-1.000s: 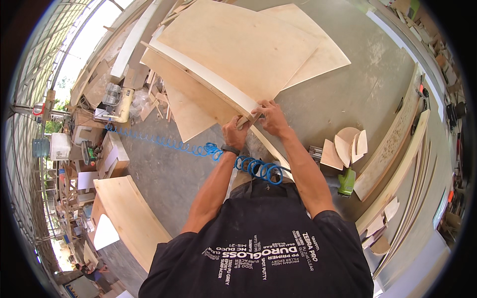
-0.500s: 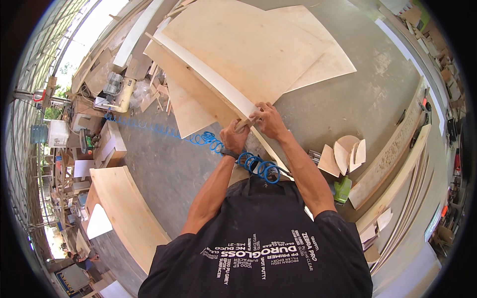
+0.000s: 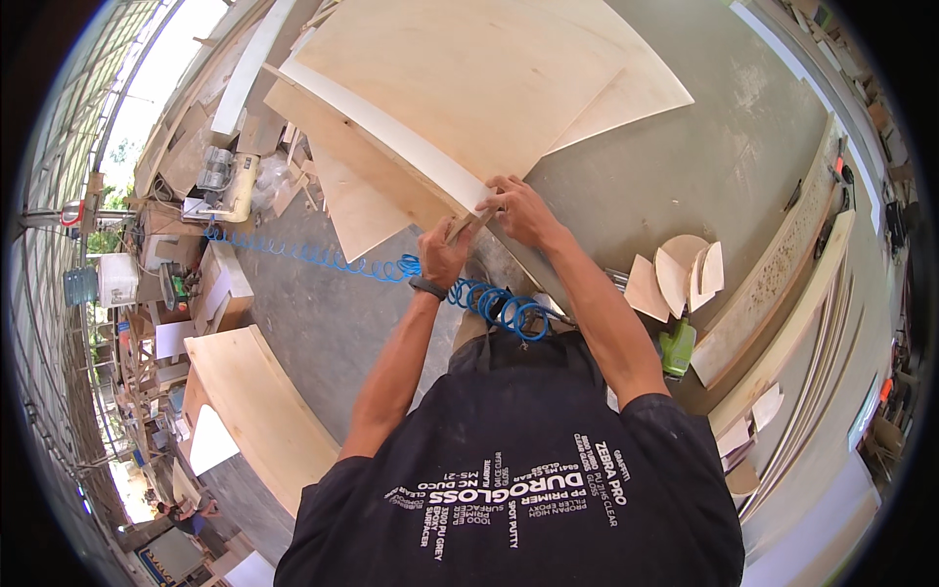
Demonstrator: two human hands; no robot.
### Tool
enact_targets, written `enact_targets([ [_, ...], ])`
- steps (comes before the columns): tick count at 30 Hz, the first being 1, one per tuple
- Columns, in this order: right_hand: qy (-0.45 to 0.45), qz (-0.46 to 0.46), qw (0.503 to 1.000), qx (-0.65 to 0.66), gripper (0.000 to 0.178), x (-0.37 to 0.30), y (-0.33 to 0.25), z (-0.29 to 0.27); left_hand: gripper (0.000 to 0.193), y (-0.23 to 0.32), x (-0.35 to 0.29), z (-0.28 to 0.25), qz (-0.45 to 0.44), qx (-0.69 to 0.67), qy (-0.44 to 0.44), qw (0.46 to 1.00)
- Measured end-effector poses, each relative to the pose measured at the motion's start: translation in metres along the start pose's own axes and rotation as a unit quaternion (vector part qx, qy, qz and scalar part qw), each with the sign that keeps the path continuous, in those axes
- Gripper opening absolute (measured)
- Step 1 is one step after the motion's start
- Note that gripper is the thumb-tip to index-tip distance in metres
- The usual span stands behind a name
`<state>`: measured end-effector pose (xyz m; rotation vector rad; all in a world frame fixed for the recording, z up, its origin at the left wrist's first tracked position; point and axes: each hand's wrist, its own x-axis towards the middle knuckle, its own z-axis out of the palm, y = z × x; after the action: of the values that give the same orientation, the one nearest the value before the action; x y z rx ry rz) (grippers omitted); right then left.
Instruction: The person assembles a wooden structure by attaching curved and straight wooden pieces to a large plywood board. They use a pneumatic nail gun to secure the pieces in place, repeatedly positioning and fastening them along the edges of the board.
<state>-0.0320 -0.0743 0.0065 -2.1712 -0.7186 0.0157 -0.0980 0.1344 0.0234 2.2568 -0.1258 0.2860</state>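
My left hand is closed round the near end of a long wooden board, with a dark band on its wrist. Beside it, my right hand grips the near corner, where a long white strip runs alongside the board's edge. The fingers of both hands curl over this end, and the exact contact under them is hidden. Large pale plywood sheets lie beyond and to the right, overlapping. A coiled blue air hose passes below my hands.
A green tool stands by curved wood pieces at the right. Long curved boards lie farther right. A wide wooden panel is at the left, and a machine stands at the upper left. Another person appears far lower left.
The view has shifted slightly, and my hands and the board's end now sit a little higher and further left. Both hands keep their hold at the same end.
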Motion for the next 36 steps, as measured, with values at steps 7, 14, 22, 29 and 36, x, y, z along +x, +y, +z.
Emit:
enact_targets([
  [7,-0.016,-0.005,1.000,-0.012,0.034,0.006,0.003,-0.003,0.025,0.001,0.001,0.006,0.022,0.032,0.021,0.999],
  [14,-0.040,-0.005,0.999,-0.028,0.034,0.010,0.006,-0.005,0.028,-0.010,-0.003,0.013,0.033,0.044,0.038,0.998],
  [22,-0.025,0.000,1.000,-0.003,0.037,0.005,0.010,0.000,0.035,-0.014,-0.007,0.019,0.033,0.058,0.069,0.995],
  [29,-0.023,0.007,1.000,0.020,0.044,0.002,0.008,-0.001,0.042,-0.014,-0.008,0.021,0.093,0.021,0.109,0.989],
  [36,-0.018,0.008,1.000,0.014,0.041,0.002,0.008,0.000,0.042,-0.017,-0.006,0.018,0.125,0.041,0.094,0.987],
])
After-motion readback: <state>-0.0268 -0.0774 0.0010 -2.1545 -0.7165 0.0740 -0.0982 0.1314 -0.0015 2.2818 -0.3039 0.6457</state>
